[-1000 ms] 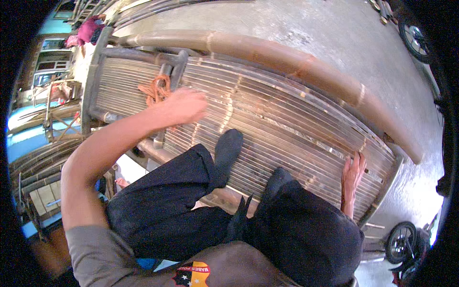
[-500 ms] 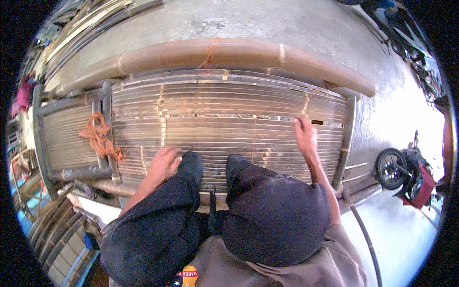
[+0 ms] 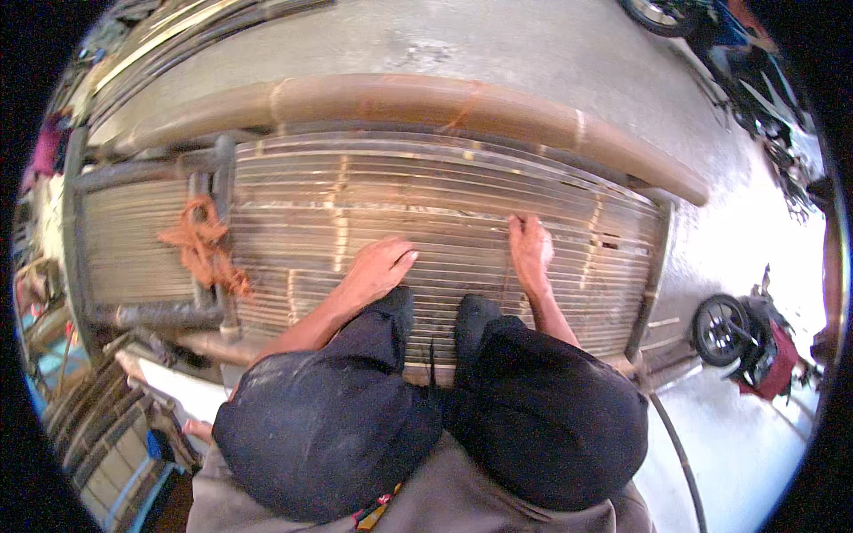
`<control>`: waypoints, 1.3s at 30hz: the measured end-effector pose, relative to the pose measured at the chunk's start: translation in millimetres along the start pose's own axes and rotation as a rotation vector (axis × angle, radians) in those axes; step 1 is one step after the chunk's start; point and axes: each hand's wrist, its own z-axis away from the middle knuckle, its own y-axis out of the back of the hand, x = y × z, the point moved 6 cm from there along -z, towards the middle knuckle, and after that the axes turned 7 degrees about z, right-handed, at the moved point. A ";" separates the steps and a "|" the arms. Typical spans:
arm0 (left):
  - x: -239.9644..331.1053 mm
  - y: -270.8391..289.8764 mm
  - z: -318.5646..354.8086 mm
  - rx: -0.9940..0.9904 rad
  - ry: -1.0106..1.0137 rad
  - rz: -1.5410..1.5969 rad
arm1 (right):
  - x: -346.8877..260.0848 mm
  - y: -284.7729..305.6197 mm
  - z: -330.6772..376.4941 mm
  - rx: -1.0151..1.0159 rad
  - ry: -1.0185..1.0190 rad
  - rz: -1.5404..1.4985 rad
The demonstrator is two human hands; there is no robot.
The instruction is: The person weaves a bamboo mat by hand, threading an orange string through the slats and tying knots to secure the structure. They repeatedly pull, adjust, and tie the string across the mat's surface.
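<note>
I sit with both dark shoes on a long bamboo slat panel (image 3: 426,235), its thin strips running left to right. Over its middle, just in front of my left foot, is my left hand (image 3: 382,266), fingers drawn together on or close to the strips. Anything in those fingers is hidden. My right hand (image 3: 530,249) is farther right and a little farther off, fingertips pinched at a slat near a narrow gap. What it pinches is too small to make out. A tangled bundle of rust-orange twine (image 3: 204,249) lies on the frame at the left.
A thick bamboo pole (image 3: 382,98) runs along the panel's far side. Dark poles form a smaller slatted frame (image 3: 133,240) at the left. More bamboo lengths (image 3: 195,40) lie at the far left. A motorcycle (image 3: 755,333) stands at the right, others behind it.
My right hand has moved left along the slats. My left hand has gone forward and right, away from my left knee. The view has shifted a little.
</note>
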 end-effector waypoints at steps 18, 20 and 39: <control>-19.6 -4.5 3.4 0.091 -0.010 0.185 | 107.1 198.8 88.4 0.274 -0.266 -1.515; -18.0 7.3 3.1 0.181 -0.028 0.204 | 121.7 214.6 107.0 0.218 -0.231 -1.657; -29.4 22.1 -4.3 0.271 0.087 0.185 | 365.3 301.0 427.5 1.158 -1.020 -1.127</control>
